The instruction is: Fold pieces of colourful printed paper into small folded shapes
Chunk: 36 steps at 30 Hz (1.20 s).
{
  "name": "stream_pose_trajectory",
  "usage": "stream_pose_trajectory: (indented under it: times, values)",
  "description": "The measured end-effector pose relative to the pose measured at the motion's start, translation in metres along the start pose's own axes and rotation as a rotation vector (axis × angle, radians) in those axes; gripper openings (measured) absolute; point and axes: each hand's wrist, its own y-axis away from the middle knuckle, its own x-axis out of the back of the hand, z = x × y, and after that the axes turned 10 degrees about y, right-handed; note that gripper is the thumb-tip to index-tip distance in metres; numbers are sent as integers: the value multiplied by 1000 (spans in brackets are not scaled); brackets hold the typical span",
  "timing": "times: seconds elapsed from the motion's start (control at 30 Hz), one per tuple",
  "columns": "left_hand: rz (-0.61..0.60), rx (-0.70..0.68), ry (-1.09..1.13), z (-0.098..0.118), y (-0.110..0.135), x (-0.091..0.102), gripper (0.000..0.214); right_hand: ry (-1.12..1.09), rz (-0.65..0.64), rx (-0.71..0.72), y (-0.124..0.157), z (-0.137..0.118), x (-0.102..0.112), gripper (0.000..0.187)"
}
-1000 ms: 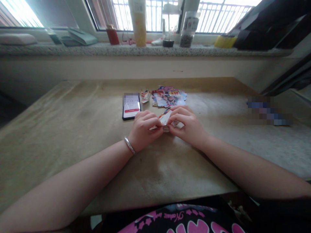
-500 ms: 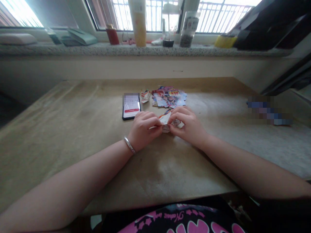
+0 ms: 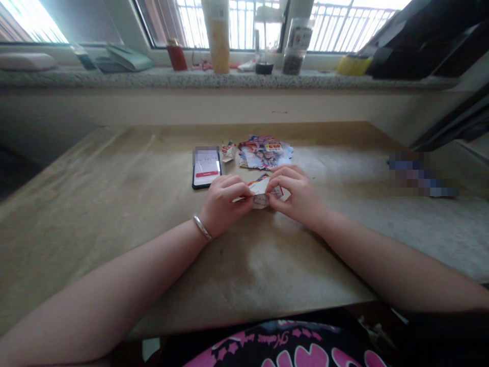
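A folded piece of printed paper (image 3: 260,189), mostly white with coloured edges, is held just above the table between both hands. My left hand (image 3: 228,200) pinches its left side between thumb and fingers; a silver bangle circles that wrist. On the paper's right side, my right hand (image 3: 291,189) has thumb and index finger pressed together on it, and its fingers hide part of the sheet. Beyond the hands lies a pile of colourful printed leaflets (image 3: 266,153). A small folded paper piece (image 3: 228,152) sits just left of that pile.
A phone (image 3: 207,169) with a lit screen lies left of the small folded piece. The tan table (image 3: 114,204) reaches back to the wall. Along the stone windowsill (image 3: 133,80) stand a red bottle (image 3: 176,55), a tall yellowish container (image 3: 218,41) and other items. A blurred object (image 3: 422,176) lies far right.
My fingertips have moved slightly apart along the paper, so more of its white middle shows between them. The phone, leaflets and small folded piece have stayed in place.
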Motion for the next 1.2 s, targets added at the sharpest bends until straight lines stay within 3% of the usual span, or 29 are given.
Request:
stream_pose_trajectory:
  times: [0.2,0.47,0.9,1.2]
  values:
    - [-10,22,20,0,0,1,13,-22,-5,-6,1,2,1,8]
    - [8,35,81,-2,1,2,12,-109,62,-127,2,7,1,7]
    - [-55,69,12,3,-1,1,9,65,38,16,-1,-5,4,6]
    - [-27,-99,-57,3,-2,0,18,112,17,51,-1,-12,6,4]
